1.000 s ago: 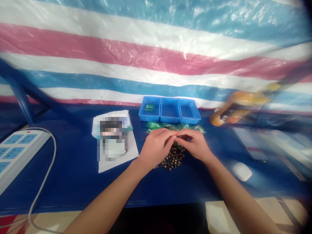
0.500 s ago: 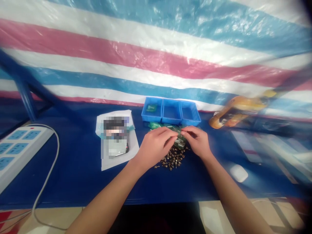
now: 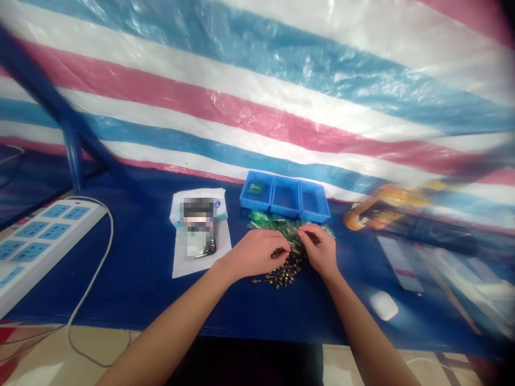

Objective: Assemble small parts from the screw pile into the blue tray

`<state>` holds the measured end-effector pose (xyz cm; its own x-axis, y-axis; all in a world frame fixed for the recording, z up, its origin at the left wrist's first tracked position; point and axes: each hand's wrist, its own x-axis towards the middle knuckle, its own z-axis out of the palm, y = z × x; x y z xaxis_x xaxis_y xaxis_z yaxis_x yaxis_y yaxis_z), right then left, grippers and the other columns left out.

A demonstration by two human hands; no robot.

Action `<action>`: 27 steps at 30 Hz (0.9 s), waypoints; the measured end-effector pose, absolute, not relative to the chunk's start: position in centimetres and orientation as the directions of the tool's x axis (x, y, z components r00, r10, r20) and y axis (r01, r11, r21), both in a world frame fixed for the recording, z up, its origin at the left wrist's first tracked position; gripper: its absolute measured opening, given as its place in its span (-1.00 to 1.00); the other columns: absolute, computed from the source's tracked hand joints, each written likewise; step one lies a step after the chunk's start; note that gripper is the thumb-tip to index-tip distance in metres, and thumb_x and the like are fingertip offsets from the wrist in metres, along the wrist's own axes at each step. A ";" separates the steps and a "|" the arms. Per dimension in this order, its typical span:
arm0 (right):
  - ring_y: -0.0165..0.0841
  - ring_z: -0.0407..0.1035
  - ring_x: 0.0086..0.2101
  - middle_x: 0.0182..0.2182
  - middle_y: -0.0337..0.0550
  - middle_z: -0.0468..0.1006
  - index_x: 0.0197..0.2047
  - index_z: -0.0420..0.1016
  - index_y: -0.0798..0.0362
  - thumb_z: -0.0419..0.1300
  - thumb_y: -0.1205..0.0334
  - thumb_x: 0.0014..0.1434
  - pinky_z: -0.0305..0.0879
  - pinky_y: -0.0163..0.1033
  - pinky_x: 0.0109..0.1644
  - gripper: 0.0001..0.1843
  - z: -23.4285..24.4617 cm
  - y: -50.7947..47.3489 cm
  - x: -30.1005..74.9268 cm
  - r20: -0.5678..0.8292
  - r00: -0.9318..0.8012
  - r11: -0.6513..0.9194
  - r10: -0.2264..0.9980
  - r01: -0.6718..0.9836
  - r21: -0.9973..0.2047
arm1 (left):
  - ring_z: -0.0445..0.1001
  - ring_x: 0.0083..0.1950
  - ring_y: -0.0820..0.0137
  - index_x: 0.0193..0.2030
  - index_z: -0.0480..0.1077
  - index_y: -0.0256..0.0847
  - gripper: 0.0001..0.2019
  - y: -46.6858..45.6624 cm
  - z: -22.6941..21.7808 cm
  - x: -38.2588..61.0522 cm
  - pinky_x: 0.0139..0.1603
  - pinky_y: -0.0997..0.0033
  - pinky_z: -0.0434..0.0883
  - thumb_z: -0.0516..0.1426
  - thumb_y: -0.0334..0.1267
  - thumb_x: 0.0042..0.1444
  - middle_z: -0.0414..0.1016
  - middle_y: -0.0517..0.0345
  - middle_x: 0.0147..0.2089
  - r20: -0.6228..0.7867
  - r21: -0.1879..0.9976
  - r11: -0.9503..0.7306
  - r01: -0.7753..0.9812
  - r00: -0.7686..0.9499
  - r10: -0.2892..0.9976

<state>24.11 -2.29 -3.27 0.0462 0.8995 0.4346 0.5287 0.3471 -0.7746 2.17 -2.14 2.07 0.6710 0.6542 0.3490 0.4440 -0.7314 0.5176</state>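
Small brass-coloured screws [image 3: 284, 277] lie heaped on the blue counter [image 3: 140, 300], directly below and between both hands. Green packets [image 3: 265, 220] lie just beyond the heap. The left hand [image 3: 253, 253] is above the heap's left edge, its fingers drawn together; whether they grip anything cannot be determined. The right hand [image 3: 322, 251] is beside the packets, fingertips pinched near them; its grip likewise cannot be confirmed. Behind the packets stands a three-compartment blue tray [image 3: 285, 197], one green packet [image 3: 255, 187] in its left compartment.
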 end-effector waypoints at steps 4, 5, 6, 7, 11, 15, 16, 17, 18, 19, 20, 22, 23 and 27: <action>-0.27 0.48 -0.21 -0.16 -0.02 0.59 -0.06 0.54 0.04 0.17 0.07 0.29 0.44 -0.15 -0.11 -0.72 -3.7 -2.0 24.0 0.483 0.061 0.388 0.873 0.514 -0.765 | 0.46 -0.40 0.48 -0.39 0.49 -0.14 -0.84 -2.1 1.8 2.1 -0.40 0.46 0.24 0.12 -0.34 0.18 0.50 0.27 -0.42 0.356 0.454 -0.759 0.467 0.685 0.635; -0.26 0.47 -0.19 -0.13 0.00 0.57 -0.02 0.53 0.04 0.15 0.07 0.31 0.44 -0.14 -0.10 -0.71 -3.7 -1.9 24.0 0.502 0.060 0.405 0.863 0.511 -0.758 | 0.46 -0.40 0.48 -0.39 0.49 -0.14 -0.85 -2.1 1.7 2.1 -0.41 0.46 0.23 0.13 -0.34 0.18 0.50 0.26 -0.42 0.358 0.438 -0.764 0.474 0.687 0.632; -0.26 0.46 -0.18 -0.11 0.01 0.56 0.00 0.52 0.04 0.12 0.07 0.32 0.43 -0.13 -0.09 -0.70 -3.7 -1.9 24.0 0.517 0.065 0.418 0.853 0.508 -0.753 | 0.47 -0.39 0.47 -0.38 0.49 -0.14 -0.85 -2.1 1.6 2.1 -0.40 0.45 0.23 0.13 -0.33 0.18 0.50 0.26 -0.42 0.358 0.421 -0.769 0.481 0.691 0.629; -0.26 0.45 -0.18 -0.10 0.01 0.55 0.02 0.50 0.04 0.10 0.07 0.33 0.42 -0.13 -0.10 -0.68 -3.7 -1.8 24.0 0.526 0.073 0.425 0.847 0.501 -0.754 | 0.47 -0.39 0.47 -0.38 0.49 -0.14 -0.86 -2.1 1.6 2.1 -0.40 0.45 0.22 0.13 -0.33 0.19 0.51 0.26 -0.42 0.355 0.406 -0.773 0.487 0.696 0.625; -0.34 0.36 -0.34 -0.21 -0.09 0.50 0.08 0.44 0.04 0.06 0.07 0.36 0.36 -0.20 -0.22 -0.66 -3.3 -1.7 24.1 0.494 0.095 0.406 0.864 0.449 -0.796 | 0.48 -0.40 0.46 -0.40 0.45 -0.15 -0.86 -2.0 1.4 2.2 -0.42 0.44 0.18 0.14 -0.33 0.18 0.51 0.26 -0.43 0.326 0.378 -0.784 0.493 0.722 0.611; -0.38 0.24 -0.43 -0.36 -0.21 0.40 0.05 0.44 0.02 0.08 0.06 0.35 0.26 -0.26 -0.34 -0.69 -2.8 -1.7 24.1 0.445 0.063 0.383 0.893 0.414 -0.826 | 0.45 -0.43 0.47 -0.43 0.37 -0.17 -0.85 -2.2 1.4 2.1 -0.46 0.43 0.12 0.15 -0.31 0.17 0.48 0.28 -0.46 0.300 0.362 -0.779 0.512 0.728 0.617; -0.38 0.23 -0.44 -0.39 -0.23 0.38 0.04 0.44 0.02 0.08 0.06 0.35 0.26 -0.26 -0.34 -0.69 -2.7 -1.7 24.1 0.437 0.058 0.378 0.898 0.409 -0.831 | 0.43 -0.44 0.47 -0.44 0.35 -0.17 -0.84 -2.2 1.4 2.1 -0.47 0.43 0.11 0.16 -0.30 0.17 0.47 0.28 -0.46 0.298 0.353 -0.783 0.513 0.731 0.613; -0.38 0.23 -0.44 -0.41 -0.24 0.36 0.02 0.45 0.02 0.09 0.05 0.34 0.25 -0.26 -0.35 -0.70 -2.6 -1.7 24.2 0.431 0.056 0.374 0.901 0.404 -0.835 | 0.42 -0.46 0.47 -0.45 0.34 -0.17 -0.84 -2.2 1.3 2.2 -0.48 0.43 0.10 0.16 -0.30 0.17 0.46 0.28 -0.48 0.301 0.338 -0.789 0.512 0.736 0.607; -0.38 0.24 -0.45 -0.43 -0.25 0.35 0.01 0.46 0.02 0.10 0.05 0.33 0.25 -0.26 -0.35 -0.70 -2.5 -1.7 24.2 0.425 0.057 0.370 0.903 0.400 -0.839 | 0.42 -0.47 0.47 -0.45 0.34 -0.17 -0.83 -2.3 1.2 2.2 -0.49 0.43 0.10 0.15 -0.29 0.17 0.45 0.27 -0.48 0.309 0.316 -0.796 0.516 0.738 0.600; -0.38 0.24 -0.45 -0.44 -0.25 0.35 -0.01 0.46 0.02 0.11 0.04 0.32 0.25 -0.26 -0.36 -0.71 -2.5 -1.7 24.2 0.422 0.060 0.366 0.905 0.397 -0.842 | 0.42 -0.47 0.46 -0.44 0.34 -0.17 -0.83 -2.3 1.1 2.3 -0.49 0.42 0.11 0.15 -0.28 0.18 0.45 0.26 -0.48 0.324 0.284 -0.802 0.526 0.734 0.597; -0.38 0.24 -0.46 -0.45 -0.26 0.36 -0.04 0.48 0.02 0.12 0.03 0.31 0.26 -0.26 -0.36 -0.71 -2.5 -1.7 24.3 0.419 0.065 0.362 0.906 0.396 -0.844 | 0.43 -0.46 0.45 -0.42 0.35 -0.17 -0.84 -2.3 1.0 2.3 -0.48 0.41 0.13 0.14 -0.27 0.19 0.46 0.24 -0.48 0.348 0.245 -0.801 0.546 0.722 0.599; -0.38 0.26 -0.46 -0.48 -0.26 0.37 -0.11 0.50 0.02 0.15 0.01 0.28 0.27 -0.25 -0.36 -0.72 -2.5 -1.7 24.3 0.414 0.086 0.351 0.906 0.393 -0.850 | 0.46 -0.43 0.40 -0.37 0.40 -0.18 -0.83 -2.3 0.7 2.5 -0.45 0.40 0.18 0.10 -0.22 0.23 0.48 0.20 -0.46 0.421 0.170 -0.775 0.608 0.666 0.615; -0.37 0.27 -0.46 -0.49 -0.25 0.38 -0.15 0.51 0.03 0.17 0.00 0.26 0.28 -0.25 -0.36 -0.72 -2.6 -1.7 24.4 0.410 0.100 0.344 0.906 0.387 -0.855 | 0.48 -0.41 0.38 -0.33 0.42 -0.18 -0.82 -2.2 0.5 2.6 -0.44 0.39 0.21 0.09 -0.20 0.26 0.49 0.17 -0.44 0.460 0.149 -0.753 0.641 0.629 0.626; -0.37 0.29 -0.48 -0.50 -0.25 0.42 -0.22 0.52 0.02 0.22 -0.01 0.20 0.28 -0.24 -0.37 -0.73 -2.6 -1.8 23.9 0.375 0.146 0.315 0.915 0.321 -0.893 | 0.54 -0.33 0.36 -0.18 0.48 -0.16 -0.76 -2.3 0.4 3.0 -0.38 0.40 0.31 0.08 -0.07 0.29 0.58 0.14 -0.32 0.549 0.220 -0.676 0.704 0.483 0.682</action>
<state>23.92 -1.76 -2.60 0.1459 0.9153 0.3754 0.3206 0.3152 -0.8932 2.98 -2.30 0.40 0.4833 0.6816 0.5494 0.7036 -0.6759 0.2195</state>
